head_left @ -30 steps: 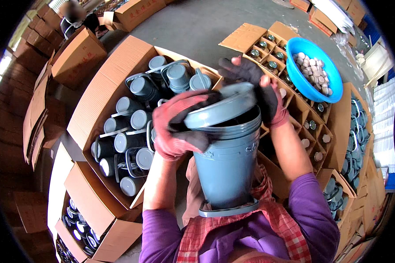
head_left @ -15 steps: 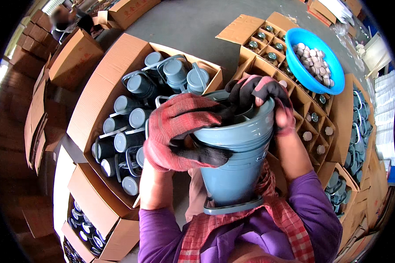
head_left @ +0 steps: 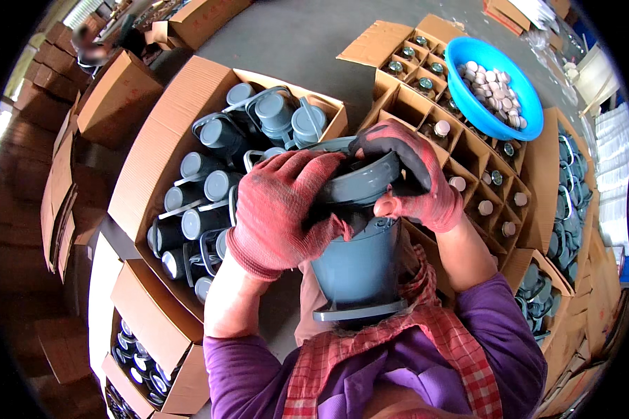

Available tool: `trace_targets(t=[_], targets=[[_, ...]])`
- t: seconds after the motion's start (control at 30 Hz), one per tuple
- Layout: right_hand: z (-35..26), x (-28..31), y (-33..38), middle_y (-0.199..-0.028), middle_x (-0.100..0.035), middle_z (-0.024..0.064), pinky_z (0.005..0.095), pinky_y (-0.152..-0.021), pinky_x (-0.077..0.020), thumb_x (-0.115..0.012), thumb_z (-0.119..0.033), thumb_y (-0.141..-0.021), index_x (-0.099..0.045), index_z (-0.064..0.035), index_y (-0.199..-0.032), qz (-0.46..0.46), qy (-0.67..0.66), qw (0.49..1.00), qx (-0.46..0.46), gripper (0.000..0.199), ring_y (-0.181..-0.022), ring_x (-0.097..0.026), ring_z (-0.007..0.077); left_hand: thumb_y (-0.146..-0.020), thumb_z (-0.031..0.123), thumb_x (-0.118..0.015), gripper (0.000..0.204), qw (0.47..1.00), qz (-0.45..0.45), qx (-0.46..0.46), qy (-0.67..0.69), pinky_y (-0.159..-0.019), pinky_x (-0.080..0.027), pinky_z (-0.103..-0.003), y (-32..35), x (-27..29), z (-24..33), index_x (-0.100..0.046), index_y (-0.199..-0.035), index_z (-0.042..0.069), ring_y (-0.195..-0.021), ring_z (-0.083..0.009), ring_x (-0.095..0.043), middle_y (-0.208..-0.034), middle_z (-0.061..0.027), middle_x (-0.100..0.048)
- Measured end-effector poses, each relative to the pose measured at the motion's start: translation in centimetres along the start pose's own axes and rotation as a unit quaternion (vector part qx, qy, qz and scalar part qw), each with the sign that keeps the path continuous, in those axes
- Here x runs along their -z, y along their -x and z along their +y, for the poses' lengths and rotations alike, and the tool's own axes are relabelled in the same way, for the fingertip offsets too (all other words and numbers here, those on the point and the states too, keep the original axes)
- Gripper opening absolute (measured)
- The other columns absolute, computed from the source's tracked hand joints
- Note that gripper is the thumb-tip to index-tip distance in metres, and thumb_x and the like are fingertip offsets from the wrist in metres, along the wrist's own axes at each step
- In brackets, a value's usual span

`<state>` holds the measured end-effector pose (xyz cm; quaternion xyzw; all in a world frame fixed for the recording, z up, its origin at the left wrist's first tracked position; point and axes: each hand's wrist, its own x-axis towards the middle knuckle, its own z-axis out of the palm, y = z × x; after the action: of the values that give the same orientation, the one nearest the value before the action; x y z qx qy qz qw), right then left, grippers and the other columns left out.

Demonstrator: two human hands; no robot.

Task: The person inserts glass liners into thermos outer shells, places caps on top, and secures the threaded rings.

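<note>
Both red-gloved hands, the left hand (head_left: 286, 209) and right hand (head_left: 416, 178), now clamp the grey plastic lid (head_left: 360, 183) lower onto the grey plastic vessel (head_left: 360, 269) (braced against the lap), suggesting closure is nearly seated.

A grey plastic jug body (head_left: 360, 269) stood upright against the person's chest, its flat base rim toward the bottom of the view and its wall tapering slightly. A darker grey lid (head_left: 360, 183) sat tilted across its open top, not level with the rim. The left hand (head_left: 286, 209), in a red glove, covered the lid's left side, and the right hand (head_left: 416, 183), in a red and black glove, gripped the right edge.
</note>
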<state>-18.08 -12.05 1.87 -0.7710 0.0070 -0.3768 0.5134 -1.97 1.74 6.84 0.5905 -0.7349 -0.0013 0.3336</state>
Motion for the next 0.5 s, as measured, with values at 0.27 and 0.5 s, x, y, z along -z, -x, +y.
trace_targets(t=[0.27,0.5], targets=[[3.3,-1.6,0.5,-0.076,-0.056,0.0106,0.0312,-0.068,-0.0435,-0.045,-0.054,-0.086,-0.056,0.0011,-0.081,0.108,-0.002,0.993,-0.042,0.056,-0.073,-0.054,0.0183,-0.057,0.034,-0.070,0.056,0.999,0.020,0.027,-0.007,-0.074,-0.049,-0.040,0.2,-1.2,-0.9,-0.059,-0.102,0.003,-0.083,-0.0368,-0.061,-0.089,-0.0173,-0.063],[6.6,-1.8,0.0,-0.108,-0.056,0.0107,0.0337,-0.088,-0.0423,-0.044,-0.062,-0.085,-0.050,0.0000,-0.113,0.133,-0.396,0.903,-0.098,0.068,-0.097,-0.054,0.0198,-0.061,0.041,-0.075,0.058,0.997,-0.059,0.037,-0.016,-0.073,-0.050,-0.037,-1.9,0.9,0.8,-0.061,-0.103,0.003,-0.081,-0.0332,-0.063,-0.087,-0.0166,-0.062]])
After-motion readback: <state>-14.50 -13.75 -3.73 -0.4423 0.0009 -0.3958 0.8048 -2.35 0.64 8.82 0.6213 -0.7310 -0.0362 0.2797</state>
